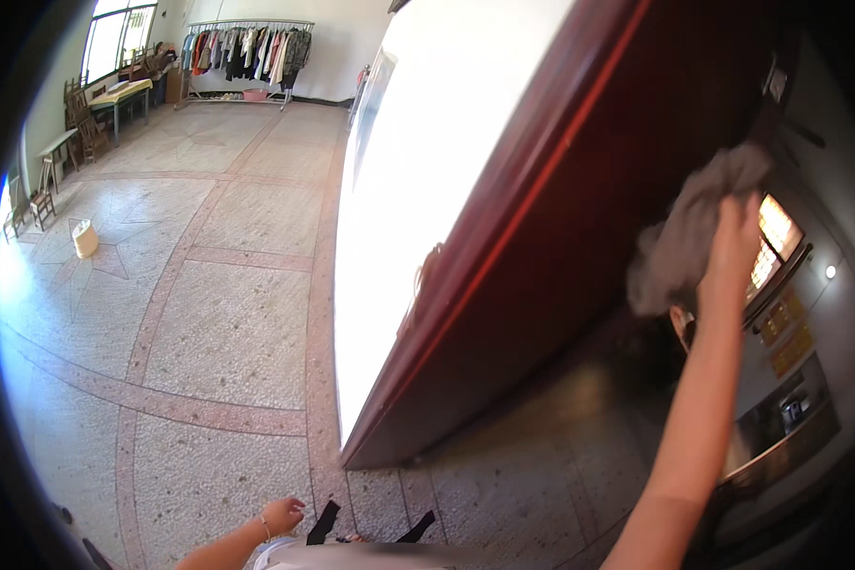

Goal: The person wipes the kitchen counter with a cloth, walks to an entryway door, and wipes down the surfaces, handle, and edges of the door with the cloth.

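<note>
My right arm is raised, and my right hand [729,242] is closed on a crumpled grey cloth [679,237]. The cloth is up beside the dark face of a tall, glossy, dark red door or panel [503,285]; whether it touches the surface I cannot tell. Low in front of my body is my left hand [283,516], a bracelet on its wrist. Its fingers are loosely bent with nothing visible in them, away from the panel.
Left of the panel stands a brightly lit white wall [437,161]. Stone flooring [237,332] with pink bands runs toward a clothes rack [247,57]. A small cream stool or tub [85,238] stands at left, near wooden chairs [85,123]. A bright window [777,233] appears at right.
</note>
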`<action>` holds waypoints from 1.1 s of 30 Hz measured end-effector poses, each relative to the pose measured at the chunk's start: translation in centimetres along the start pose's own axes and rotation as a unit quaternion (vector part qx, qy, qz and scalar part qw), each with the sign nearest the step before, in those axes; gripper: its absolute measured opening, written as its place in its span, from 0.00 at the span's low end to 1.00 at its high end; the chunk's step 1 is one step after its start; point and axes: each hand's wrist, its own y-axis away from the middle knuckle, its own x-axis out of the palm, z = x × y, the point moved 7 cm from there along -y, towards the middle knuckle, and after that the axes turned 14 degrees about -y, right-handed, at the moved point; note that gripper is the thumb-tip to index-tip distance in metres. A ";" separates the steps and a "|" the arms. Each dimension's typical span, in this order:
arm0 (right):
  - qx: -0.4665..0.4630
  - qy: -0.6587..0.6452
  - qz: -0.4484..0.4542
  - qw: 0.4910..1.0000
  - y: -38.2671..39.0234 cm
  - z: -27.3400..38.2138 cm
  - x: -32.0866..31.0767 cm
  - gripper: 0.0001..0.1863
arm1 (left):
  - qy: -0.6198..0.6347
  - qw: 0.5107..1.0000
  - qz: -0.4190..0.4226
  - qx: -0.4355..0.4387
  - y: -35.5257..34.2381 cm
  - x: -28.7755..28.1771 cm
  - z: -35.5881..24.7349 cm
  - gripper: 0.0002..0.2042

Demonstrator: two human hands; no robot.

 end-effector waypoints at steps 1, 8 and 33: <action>-0.025 -0.011 -0.006 1.000 -2.8 3.1 1.8 0.28 | 0.020 1.000 0.000 -0.008 0.0 0.3 1.1 0.17; -0.195 0.184 -0.012 0.963 -10.4 10.6 12.5 0.30 | 0.116 0.985 -0.075 -0.100 0.9 0.4 11.3 0.14; -0.135 0.386 0.001 0.913 2.4 11.7 19.0 0.39 | 0.043 0.997 0.050 0.049 -6.8 0.2 20.5 0.17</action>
